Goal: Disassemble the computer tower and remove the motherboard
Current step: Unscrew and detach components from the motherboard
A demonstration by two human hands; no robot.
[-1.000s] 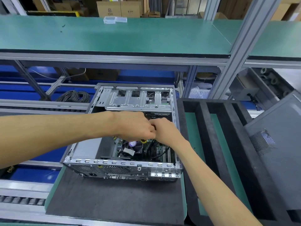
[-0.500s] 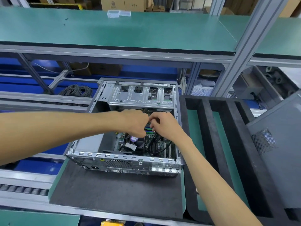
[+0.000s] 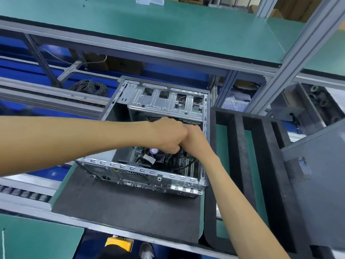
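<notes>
Inside open tower (image 3: 141, 176), motherboard (image 3: 184, 163) and cables (image 3: 177, 156) beneath both hands.

both hands, left hand (image 3: 169, 135) and right hand (image 3: 194, 141), touch, fingers curled down among black cables (image 3: 179, 159) inside the open computer tower (image 3: 149, 174).

Crowded right half of the open case, free room at its left

Inside the open grey metal computer tower (image 3: 149, 139) lying on the dark foam mat (image 3: 121, 208), the left hand (image 3: 168, 137) and right hand (image 3: 196, 141) meet knuckle to knuckle over the green motherboard (image 3: 184, 163), filling the middle; looped black cables (image 3: 177, 159) and the round cooler fan with a purple label (image 3: 155, 153) crowd the near right corner. The silver perforated drive cage (image 3: 168, 101) roofs the far edge. The bare grey bay (image 3: 119, 113) at the far left corner lies open from above.
</notes>
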